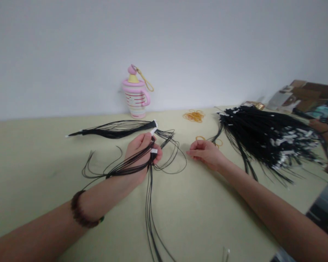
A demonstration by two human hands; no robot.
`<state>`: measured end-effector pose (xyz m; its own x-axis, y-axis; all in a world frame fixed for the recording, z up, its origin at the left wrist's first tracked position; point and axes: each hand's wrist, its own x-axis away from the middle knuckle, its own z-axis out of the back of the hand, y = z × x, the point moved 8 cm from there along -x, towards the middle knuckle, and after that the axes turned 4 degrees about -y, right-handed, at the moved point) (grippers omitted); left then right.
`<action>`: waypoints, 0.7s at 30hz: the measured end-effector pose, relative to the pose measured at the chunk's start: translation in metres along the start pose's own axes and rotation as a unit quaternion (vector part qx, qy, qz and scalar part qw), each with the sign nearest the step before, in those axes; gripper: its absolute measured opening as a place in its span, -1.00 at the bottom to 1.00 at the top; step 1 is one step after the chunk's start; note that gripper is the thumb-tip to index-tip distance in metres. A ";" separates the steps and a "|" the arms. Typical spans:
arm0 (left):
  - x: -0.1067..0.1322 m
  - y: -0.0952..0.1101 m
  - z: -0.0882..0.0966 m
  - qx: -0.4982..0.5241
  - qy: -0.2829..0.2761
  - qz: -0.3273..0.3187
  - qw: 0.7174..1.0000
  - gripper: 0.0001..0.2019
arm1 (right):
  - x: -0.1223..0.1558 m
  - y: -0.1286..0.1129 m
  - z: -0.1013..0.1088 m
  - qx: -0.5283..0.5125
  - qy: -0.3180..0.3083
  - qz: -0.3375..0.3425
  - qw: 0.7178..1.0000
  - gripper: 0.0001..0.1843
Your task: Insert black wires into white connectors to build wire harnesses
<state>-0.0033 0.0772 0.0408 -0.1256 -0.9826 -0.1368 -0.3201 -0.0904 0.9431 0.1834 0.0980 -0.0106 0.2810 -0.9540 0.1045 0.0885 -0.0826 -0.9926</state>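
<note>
My left hand (138, 153) is closed around a bundle of thin black wires (131, 160) with white connectors (153, 151). Some of the wires drape over my wrist, and others hang down across the table. Just behind that hand lies another black wire harness (109, 131), bound to a point at its left end. My right hand (206, 153) rests low over the table to the right, fingers curled and fingertips together; whatever they may pinch is too small to make out. Right behind its knuckles are loose yellow rubber bands (200, 138).
A pink-and-white cup-shaped object (136, 98) stands against the wall. Near it is a heap of yellow rubber bands (194, 116). A large pile of black wire harnesses (270, 134) covers the right side. Beyond are cardboard boxes (308, 92) and another person's hand (321, 125).
</note>
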 end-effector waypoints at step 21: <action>0.010 -0.046 -0.021 -0.043 -0.145 0.136 0.979 -0.79 | 0.004 -0.037 0.014 0.328 0.175 0.201 0.907 -0.68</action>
<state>0.0299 0.0685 0.0026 -0.4606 -0.8859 0.0546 -0.1588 0.1427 0.9769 0.1949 0.1016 0.0270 0.1063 -0.9118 -0.3966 0.6270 0.3711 -0.6849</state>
